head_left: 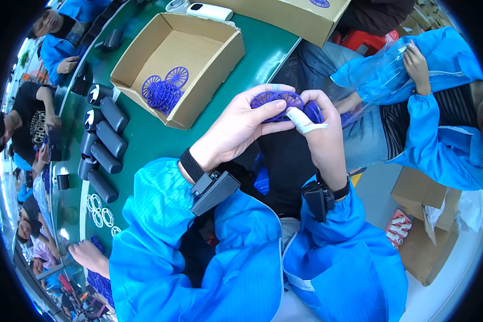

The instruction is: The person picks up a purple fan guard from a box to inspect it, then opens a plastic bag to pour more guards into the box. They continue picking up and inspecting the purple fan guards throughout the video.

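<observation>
In front of my chest, my left hand (241, 121) is closed around several purple spoked plastic wheels (263, 99), with its thumb pressed on top. My right hand (326, 137) meets it, its fingers curled over more purple wheels (312, 111) at the right end of the bunch. White tape (300, 119) wraps the right thumb, which lies against the wheels. Both hands are off the table, beyond its right edge. The fingers partly cover the wheels, so I cannot tell how they fit together. Beyond my left hand, an open cardboard box (212, 75) holds a pile of purple wheels (163, 96).
Dark cylinders (111, 131) and white rings (107, 217) lie on the green table (145, 142). A second cardboard box (284, 19) stands at the far edge. To the right, a co-worker's hand (416, 64) holds a clear plastic bag (378, 67). Cardboard boxes (429, 252) sit lower right.
</observation>
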The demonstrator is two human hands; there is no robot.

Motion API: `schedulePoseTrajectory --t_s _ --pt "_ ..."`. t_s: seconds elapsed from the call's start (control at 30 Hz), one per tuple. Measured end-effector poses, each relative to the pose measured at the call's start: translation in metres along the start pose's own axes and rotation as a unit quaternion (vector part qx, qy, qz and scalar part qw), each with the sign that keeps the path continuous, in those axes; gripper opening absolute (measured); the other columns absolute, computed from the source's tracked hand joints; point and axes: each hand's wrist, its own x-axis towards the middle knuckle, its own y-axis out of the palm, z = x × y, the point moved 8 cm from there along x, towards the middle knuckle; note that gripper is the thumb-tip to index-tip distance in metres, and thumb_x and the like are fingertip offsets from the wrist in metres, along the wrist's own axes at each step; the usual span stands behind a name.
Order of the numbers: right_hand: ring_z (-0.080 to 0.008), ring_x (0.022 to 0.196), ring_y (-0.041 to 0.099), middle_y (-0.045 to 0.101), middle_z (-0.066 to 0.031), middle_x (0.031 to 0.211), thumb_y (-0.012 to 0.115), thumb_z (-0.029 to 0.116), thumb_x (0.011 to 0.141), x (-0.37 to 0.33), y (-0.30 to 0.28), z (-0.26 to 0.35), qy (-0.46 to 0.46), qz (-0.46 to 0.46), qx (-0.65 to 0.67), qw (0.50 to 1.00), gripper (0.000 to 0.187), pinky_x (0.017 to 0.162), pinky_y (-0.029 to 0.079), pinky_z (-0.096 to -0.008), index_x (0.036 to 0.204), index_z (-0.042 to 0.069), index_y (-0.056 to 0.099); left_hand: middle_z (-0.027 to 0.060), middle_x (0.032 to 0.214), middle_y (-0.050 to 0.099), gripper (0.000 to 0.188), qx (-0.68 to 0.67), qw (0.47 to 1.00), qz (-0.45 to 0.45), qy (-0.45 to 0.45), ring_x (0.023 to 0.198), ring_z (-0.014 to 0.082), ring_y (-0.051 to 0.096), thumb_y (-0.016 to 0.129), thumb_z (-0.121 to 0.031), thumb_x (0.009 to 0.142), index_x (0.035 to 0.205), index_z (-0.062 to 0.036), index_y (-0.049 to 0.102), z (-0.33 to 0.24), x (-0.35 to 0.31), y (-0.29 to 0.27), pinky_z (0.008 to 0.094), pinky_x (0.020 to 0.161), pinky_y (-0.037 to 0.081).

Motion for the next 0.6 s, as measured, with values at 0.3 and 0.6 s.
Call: schedulePoseTrajectory --t_s 0.3,0.6 --pt "-0.0085 0.077 0.05 0.053 -0.0022 0.088 0.063 -0.001 0.074 -0.016 0.011 0.057 -0.382 -0.012 -0.366 0.848 0.03 0.061 0.04 -0.0183 0.102 0.004 0.054 0.0068 0.101 0.057 0.027 -0.101 0.994 -0.039 0.023 0.085 0.0119 0.057 0.057 -0.01 0.088 0.112 0.0002 0.051 -0.003 0.0 -0.012 0.0258 0.08 0.05" --pt "-0.0086 0.068 0.05 0.054 -0.004 0.085 0.052 0.005 0.087 -0.001 0.004 -0.008 0.075 0.049 0.197 0.976 0.016 0.052 0.037 -0.0193 0.103 0.004 0.052 0.0062 0.099 0.056 0.026 0.058 0.988 -0.081 0.12 0.086 0.0109 0.056 0.059 -0.005 0.085 0.11 -0.0008 0.052 -0.018 -0.002 -0.018 0.0236 0.077 0.048"
